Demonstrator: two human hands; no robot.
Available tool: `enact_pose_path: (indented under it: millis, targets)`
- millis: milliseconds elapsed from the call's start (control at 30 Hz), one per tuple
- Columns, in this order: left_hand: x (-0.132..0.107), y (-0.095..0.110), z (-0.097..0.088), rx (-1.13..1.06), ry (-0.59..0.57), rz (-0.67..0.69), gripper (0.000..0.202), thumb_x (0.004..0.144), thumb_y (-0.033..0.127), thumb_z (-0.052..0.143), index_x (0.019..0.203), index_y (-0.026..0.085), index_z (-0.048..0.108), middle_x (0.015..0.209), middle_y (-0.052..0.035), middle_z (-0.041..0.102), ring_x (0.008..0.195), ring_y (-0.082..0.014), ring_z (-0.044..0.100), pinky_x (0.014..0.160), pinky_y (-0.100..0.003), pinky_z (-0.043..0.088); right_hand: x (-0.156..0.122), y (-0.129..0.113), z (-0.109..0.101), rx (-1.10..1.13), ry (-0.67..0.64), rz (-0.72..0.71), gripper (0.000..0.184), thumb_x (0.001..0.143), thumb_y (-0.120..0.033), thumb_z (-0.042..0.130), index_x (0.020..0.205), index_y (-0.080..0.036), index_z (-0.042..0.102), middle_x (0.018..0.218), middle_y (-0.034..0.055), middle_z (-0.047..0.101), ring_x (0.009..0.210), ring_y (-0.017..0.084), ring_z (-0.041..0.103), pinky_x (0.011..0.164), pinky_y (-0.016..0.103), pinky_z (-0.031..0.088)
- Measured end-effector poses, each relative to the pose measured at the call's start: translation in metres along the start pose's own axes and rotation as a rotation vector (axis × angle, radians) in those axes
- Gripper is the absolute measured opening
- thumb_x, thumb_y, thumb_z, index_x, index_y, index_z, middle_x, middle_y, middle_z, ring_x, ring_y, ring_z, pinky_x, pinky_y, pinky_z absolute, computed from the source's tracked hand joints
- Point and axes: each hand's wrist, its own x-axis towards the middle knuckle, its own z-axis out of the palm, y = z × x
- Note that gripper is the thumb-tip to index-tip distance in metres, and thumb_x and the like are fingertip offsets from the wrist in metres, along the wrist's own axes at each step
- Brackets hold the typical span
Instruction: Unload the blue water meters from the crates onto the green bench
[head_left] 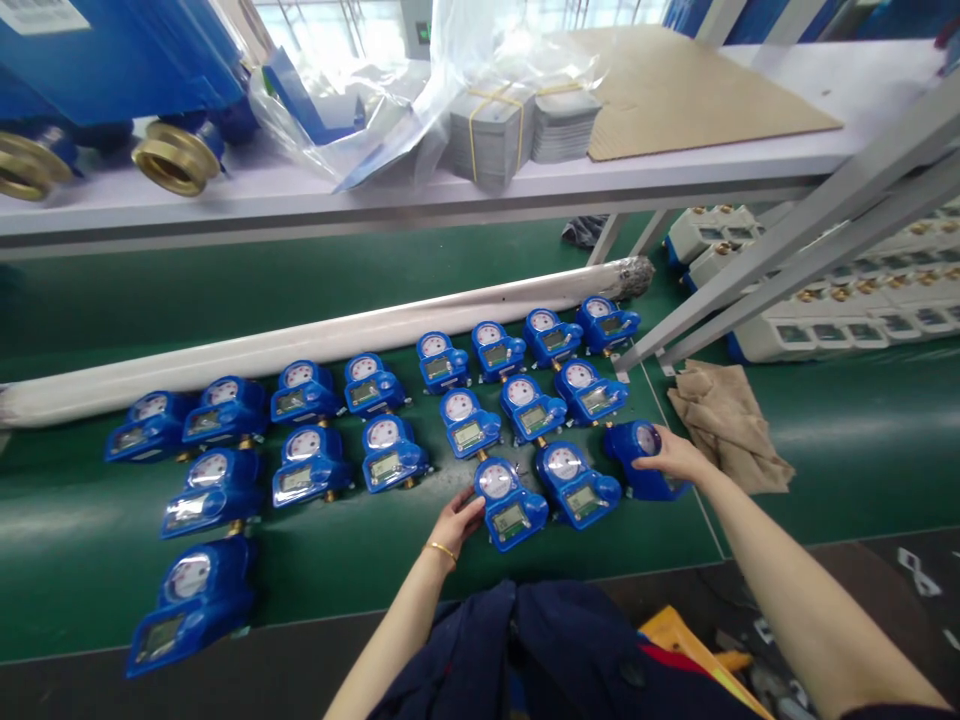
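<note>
Blue water meters (580, 505), each with a round dial and a small grey display, stand in rows on the green bench. At the right end of the front row, my right hand (671, 457) is closed round a water meter (628, 447), thumb across its top and dial partly covered. My left hand (461, 522) grips the left side of another water meter (512, 512) at the front, its fingertips partly hidden behind the body. That meter's dial and display face up. Whether either meter is lifted off the bench I cannot tell.
A long white wrapped roll (330, 345) lies behind the rows. A brown cloth (727, 425) and a slanting metal post (757, 265) are on the right, white-cased meters (795, 335) beyond. Above, a shelf (390, 205) carries banded grey stacks (487, 135) and cardboard (697, 100).
</note>
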Motion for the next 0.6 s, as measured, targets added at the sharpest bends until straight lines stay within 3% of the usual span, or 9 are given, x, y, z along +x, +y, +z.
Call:
enact_pose_path:
  millis: [100,267,600]
  targets:
    - [-0.001,-0.001,0.000,0.002,0.009,0.004,0.075,0.058,0.039,0.088,0.122,0.015,0.058,0.099,-0.0102,0.075,0.092,-0.0205,0.069,0.092,-0.033,0.049,-0.014,-0.030,0.007,-0.209,0.044,0.054,0.094,0.064,-0.052,0.072,0.140,-0.010,0.037,0.129,0.0217,0.057,0.120,0.039,0.053,0.095,0.052,0.044]
    - [0.001,-0.003,0.001,-0.013,0.011,0.023,0.074,0.055,0.040,0.090,0.118,0.015,0.060,0.100,-0.0110,0.074,0.091,-0.0216,0.069,0.090,-0.033,0.049,-0.033,-0.067,0.013,-0.383,0.113,0.114,0.091,0.068,-0.050,0.070,0.139,-0.005,0.033,0.121,0.0210,0.059,0.115,0.035,0.055,0.091,0.048,0.041]
    - [-0.001,-0.003,0.002,-0.014,0.027,0.017,0.073,0.051,0.041,0.091,0.114,0.015,0.062,0.096,-0.0098,0.075,0.088,-0.0207,0.069,0.088,-0.033,0.049,-0.036,-0.065,0.019,-0.385,0.128,0.100,0.090,0.068,-0.052,0.068,0.139,-0.008,0.033,0.120,0.0196,0.060,0.113,0.035,0.055,0.088,0.045,0.038]
